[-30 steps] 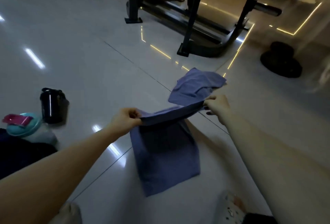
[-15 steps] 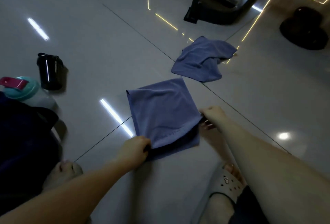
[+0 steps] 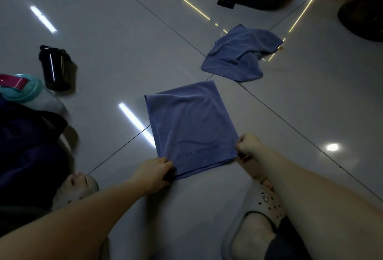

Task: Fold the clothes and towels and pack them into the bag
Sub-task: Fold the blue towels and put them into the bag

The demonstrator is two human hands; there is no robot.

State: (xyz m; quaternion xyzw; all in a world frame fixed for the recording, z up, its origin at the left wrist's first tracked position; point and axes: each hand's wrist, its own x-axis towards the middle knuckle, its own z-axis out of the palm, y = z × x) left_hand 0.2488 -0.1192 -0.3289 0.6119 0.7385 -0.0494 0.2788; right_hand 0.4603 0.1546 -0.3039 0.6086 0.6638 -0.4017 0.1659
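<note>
Glossy grey floor (image 3: 124, 31) fills the head view. Folded towel (image 3: 190, 123) lies flat at centre; left hand (image 3: 154, 171) pinches its near-left corner, right hand (image 3: 247, 144) pinches the near-right. Second towel (image 3: 238, 54) sits crumpled beyond, bag (image 3: 27, 147) at left.

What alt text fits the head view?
The left hand and right hand pinch the near corners of a folded blue towel on the tiled floor. A crumpled towel lies beyond it; a dark bag sits at far left.
</note>
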